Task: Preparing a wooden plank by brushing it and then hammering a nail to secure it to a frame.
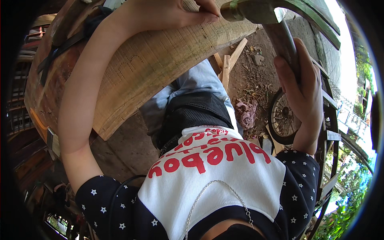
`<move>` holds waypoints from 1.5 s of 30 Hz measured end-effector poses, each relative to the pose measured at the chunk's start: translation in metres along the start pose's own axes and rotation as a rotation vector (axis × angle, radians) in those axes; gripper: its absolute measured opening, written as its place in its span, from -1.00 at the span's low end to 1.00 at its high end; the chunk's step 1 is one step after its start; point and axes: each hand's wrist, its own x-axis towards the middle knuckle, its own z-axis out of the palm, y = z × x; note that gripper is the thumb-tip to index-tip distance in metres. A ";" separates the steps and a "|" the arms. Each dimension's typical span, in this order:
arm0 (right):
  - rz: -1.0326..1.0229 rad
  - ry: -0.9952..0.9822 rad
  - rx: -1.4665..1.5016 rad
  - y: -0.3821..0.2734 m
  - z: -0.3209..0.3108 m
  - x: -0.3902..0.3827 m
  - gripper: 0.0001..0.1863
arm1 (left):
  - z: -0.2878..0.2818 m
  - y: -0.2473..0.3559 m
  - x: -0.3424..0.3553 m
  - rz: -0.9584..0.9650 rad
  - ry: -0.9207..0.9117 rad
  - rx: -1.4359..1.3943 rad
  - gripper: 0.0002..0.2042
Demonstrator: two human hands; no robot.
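My right hand (pixel 302 82) is wrapped round the handle of a claw hammer (pixel 256 12). The hammer's striking face points left, toward the fingertips of my left hand (pixel 170 15). Those fingers are pinched together just short of it, over the far edge of a thick wooden board (pixel 160 54). Whatever they hold, if anything, is too small or hidden to make out. Rows of small dark dots mark the board's pale, sawn face. It lies across in front of my body, above my lap, with my left forearm over its left part.
Below the board's right end, wooden legs (pixel 226 68) stand on bare ground with dry leaves. A pink crumpled cloth (pixel 247 113) lies near a spoked wheel (pixel 283 116). A dark strap (pixel 66 47) crosses reddish wood at the left. Green plants (pixel 340 212) are at the right.
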 end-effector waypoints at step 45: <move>0.124 0.074 0.125 0.023 0.007 -0.007 -0.67 | 0.003 0.012 -0.001 -0.158 -0.013 -0.009 -0.80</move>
